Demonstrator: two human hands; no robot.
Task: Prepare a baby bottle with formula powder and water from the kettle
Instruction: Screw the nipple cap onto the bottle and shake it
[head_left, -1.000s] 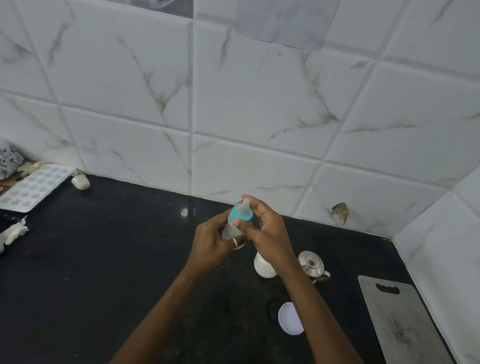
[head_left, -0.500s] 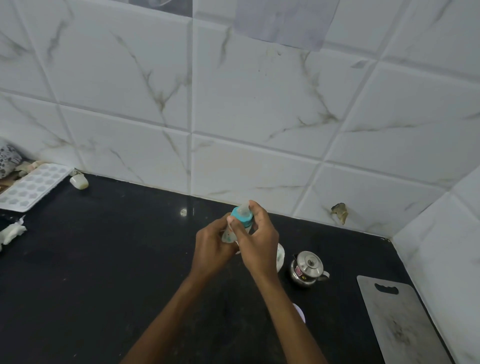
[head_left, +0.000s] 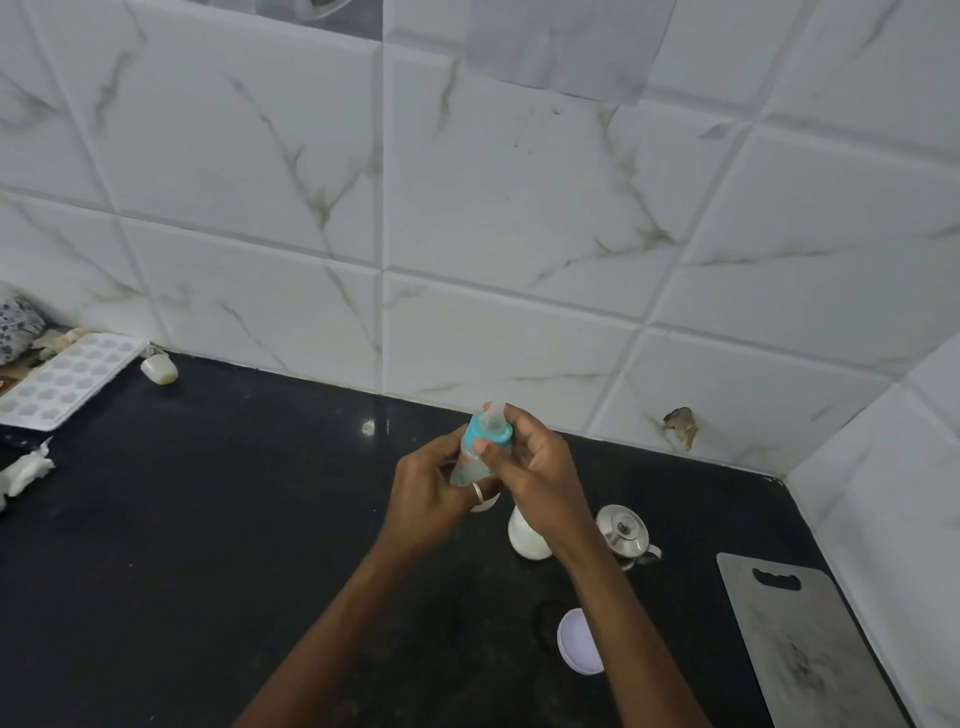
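A small clear baby bottle (head_left: 467, 465) with a teal collar (head_left: 488, 432) and a clear teat is held upright above the black counter. My left hand (head_left: 431, 493) grips the bottle's body. My right hand (head_left: 535, 467) pinches the teal collar with thumb and fingers. Behind my right wrist stands a white container (head_left: 527, 543), partly hidden. A small steel kettle (head_left: 623, 535) sits just right of it. A white round lid (head_left: 579, 649) lies on the counter below my right forearm.
A steel cutting board (head_left: 800, 644) lies at the right by the corner wall. At far left are a white ice tray (head_left: 67, 379), a small white object (head_left: 160, 368) and crumpled white paper (head_left: 26, 473). The tiled wall (head_left: 467, 234) backs the black counter (head_left: 182, 545).
My hands and the bottle stay in about the same place above the counter. My right hand has shifted its hold round the teal collar, and its wrist again covers part of the white container.
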